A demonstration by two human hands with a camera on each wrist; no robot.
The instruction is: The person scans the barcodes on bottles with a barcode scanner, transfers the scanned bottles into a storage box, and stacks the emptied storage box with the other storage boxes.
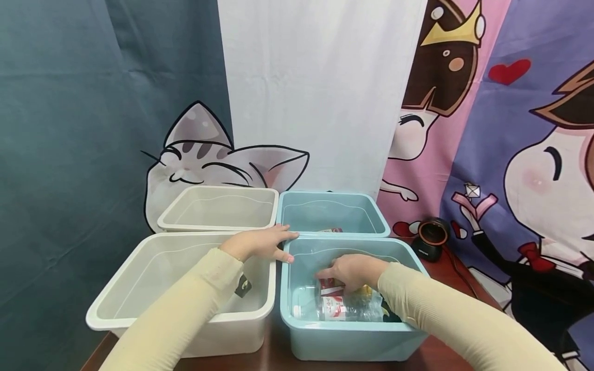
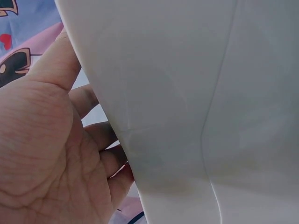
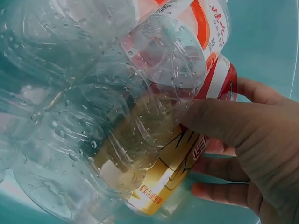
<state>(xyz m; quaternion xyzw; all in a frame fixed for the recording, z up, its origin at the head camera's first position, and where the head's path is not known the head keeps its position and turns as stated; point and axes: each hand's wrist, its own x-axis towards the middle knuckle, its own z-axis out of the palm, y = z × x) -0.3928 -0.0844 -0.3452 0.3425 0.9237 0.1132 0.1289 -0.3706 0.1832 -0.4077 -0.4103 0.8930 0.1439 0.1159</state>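
Observation:
In the head view my right hand [image 1: 355, 273] reaches down into the front blue bin [image 1: 352, 346]. The right wrist view shows that hand [image 3: 252, 135] holding a red and gold drink can [image 3: 175, 156], thumb on one side and fingers on the other. Clear plastic bottles [image 3: 98, 107], one with a red and white label [image 3: 212, 28], lie against the can and partly cover it. My left hand [image 1: 264, 243] is at the right rim of the front white bin [image 1: 232, 335], fingers spread. Its palm [image 2: 42, 144] shows beside the white wall in the left wrist view.
Behind stand a second white bin [image 1: 223, 228] and a second blue bin [image 1: 334, 196], the latter with a small reddish item at its bottom. A dark piece [image 1: 243, 286] lies in the front white bin. A black round device [image 1: 431, 238] with a cable is on the table's right.

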